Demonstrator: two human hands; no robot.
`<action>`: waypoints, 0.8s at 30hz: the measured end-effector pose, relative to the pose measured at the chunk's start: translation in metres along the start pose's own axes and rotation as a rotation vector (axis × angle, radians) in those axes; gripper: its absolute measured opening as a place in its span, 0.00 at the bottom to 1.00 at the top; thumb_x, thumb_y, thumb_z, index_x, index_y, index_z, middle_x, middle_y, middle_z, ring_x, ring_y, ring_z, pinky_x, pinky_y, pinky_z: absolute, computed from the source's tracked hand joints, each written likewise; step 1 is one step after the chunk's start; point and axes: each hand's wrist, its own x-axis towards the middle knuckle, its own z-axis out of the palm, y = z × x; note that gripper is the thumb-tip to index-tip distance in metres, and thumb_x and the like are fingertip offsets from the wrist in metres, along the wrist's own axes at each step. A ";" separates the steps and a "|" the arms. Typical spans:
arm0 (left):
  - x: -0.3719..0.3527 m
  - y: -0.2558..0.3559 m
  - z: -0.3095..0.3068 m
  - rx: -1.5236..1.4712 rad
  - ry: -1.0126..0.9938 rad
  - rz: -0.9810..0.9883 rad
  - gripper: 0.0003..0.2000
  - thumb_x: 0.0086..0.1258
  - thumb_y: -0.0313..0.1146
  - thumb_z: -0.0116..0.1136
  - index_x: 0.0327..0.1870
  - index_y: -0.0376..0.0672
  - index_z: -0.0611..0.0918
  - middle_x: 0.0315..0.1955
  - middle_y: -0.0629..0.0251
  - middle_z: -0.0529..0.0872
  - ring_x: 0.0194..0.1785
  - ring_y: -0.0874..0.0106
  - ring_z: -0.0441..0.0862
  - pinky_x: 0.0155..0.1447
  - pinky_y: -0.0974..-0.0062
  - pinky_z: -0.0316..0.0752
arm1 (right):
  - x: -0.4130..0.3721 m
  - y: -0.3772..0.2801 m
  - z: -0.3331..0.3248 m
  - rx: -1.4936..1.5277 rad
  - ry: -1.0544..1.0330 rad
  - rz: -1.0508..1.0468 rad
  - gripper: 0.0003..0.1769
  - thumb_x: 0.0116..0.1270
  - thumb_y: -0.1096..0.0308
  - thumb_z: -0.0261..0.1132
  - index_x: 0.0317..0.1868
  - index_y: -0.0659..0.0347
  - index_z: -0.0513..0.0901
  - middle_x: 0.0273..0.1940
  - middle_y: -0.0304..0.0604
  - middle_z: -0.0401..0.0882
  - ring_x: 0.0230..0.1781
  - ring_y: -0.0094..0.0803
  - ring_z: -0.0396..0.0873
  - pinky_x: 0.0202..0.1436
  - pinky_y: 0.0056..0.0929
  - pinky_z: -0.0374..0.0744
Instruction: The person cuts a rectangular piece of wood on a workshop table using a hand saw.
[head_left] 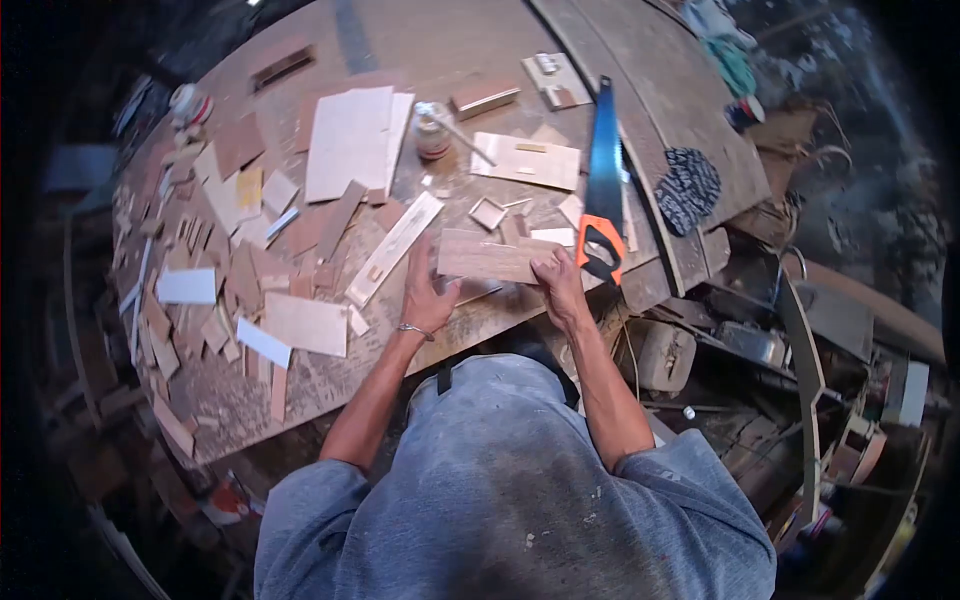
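Note:
A flat rectangular piece of wood [486, 257] is held just above the near edge of the workbench. My right hand [562, 284] grips its right end, the fingers bent around the edge. By its left end is my left hand [429, 294], thumb and fingers apart, with nothing gripped between them. A small square wooden frame [488, 213] lies beyond the held piece. Right of my right hand rests a handsaw [603, 175] with an orange and black handle. Left of my left hand, a long narrow wooden strip [395, 248] lies at a slant.
Many wood offcuts [305, 322] cover the left side of the workbench [440, 45]. A jar with a brush [433, 132] stands beyond the hands, near pale boards [350, 145]. A patterned dark cloth [688, 190] lies at the right. Clutter fills the floor at the right.

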 end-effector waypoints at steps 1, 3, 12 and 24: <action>0.003 -0.003 0.015 -0.316 -0.100 -0.180 0.29 0.68 0.26 0.69 0.71 0.37 0.75 0.65 0.50 0.79 0.72 0.53 0.78 0.71 0.57 0.80 | -0.006 -0.004 -0.014 0.010 0.044 -0.011 0.19 0.75 0.76 0.67 0.62 0.62 0.73 0.51 0.44 0.86 0.47 0.29 0.88 0.55 0.32 0.89; 0.009 -0.009 0.043 -0.929 -0.301 -0.571 0.22 0.75 0.27 0.65 0.68 0.40 0.76 0.62 0.55 0.83 0.67 0.57 0.83 0.69 0.56 0.82 | -0.024 -0.017 -0.023 0.150 0.087 -0.065 0.18 0.73 0.77 0.69 0.59 0.62 0.73 0.51 0.45 0.84 0.51 0.31 0.87 0.60 0.35 0.88; 0.032 0.055 0.170 -1.229 -0.418 -0.810 0.22 0.89 0.46 0.45 0.73 0.43 0.71 0.70 0.53 0.80 0.70 0.54 0.80 0.72 0.52 0.79 | -0.077 -0.029 -0.049 -0.860 0.296 -0.790 0.16 0.61 0.85 0.65 0.51 0.68 0.82 0.59 0.59 0.83 0.60 0.56 0.84 0.62 0.44 0.83; 0.064 0.105 0.203 -1.043 -0.935 -0.650 0.26 0.81 0.33 0.51 0.76 0.31 0.69 0.68 0.45 0.80 0.71 0.53 0.82 0.74 0.58 0.80 | -0.086 -0.073 -0.074 -0.940 0.280 -0.921 0.19 0.61 0.84 0.67 0.54 0.70 0.86 0.60 0.58 0.84 0.63 0.53 0.83 0.67 0.45 0.80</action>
